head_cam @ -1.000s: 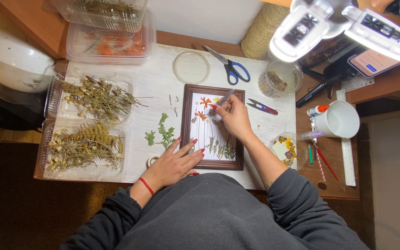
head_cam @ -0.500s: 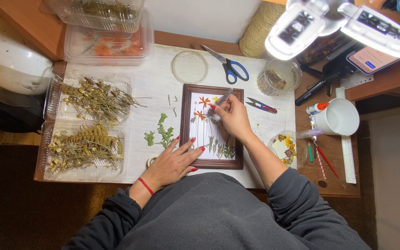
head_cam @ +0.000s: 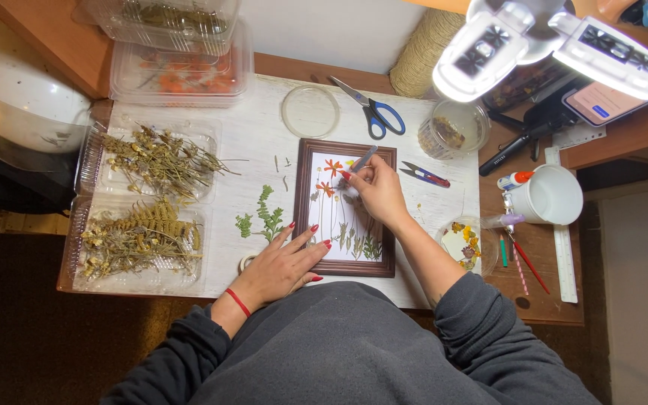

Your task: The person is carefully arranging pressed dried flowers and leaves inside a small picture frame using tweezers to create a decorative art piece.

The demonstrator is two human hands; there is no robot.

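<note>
— While the head camera looks straight down, what's the right hand [head_cam: 376,191] doing?

— It's curled tight around slim grey tweezers [head_cam: 363,158], tips down on the white backing inside the dark wooden frame [head_cam: 346,206], up near the frame's twelve o'clock edge.

— And the left hand [head_cam: 283,266]?

— Flat and spread wide, gripping nothing, fingertips pressing the frame's seven o'clock corner to steady it.

— How far along does the picture look?

— Well filled, I'd judge. Orange pressed flowers [head_cam: 330,176] on thin stems stand up top, small green fronds run along the bottom, yet white gaps remain in the middle.

— Any stock left?

— Plenty. Flat green fern sprigs [head_cam: 262,217] lie on the white table [head_cam: 256,142] at the frame's nine o'clock. Farther that way, clear plastic trays [head_cam: 144,206] hold brittle, tangled dried stems. At three o'clock, a round dish of yellow blooms [head_cam: 465,244].

— Tools?

— Blue-handled scissors [head_cam: 373,111] at twelve o'clock, small thread snips [head_cam: 424,174] at two o'clock, both lying untouched.
</note>
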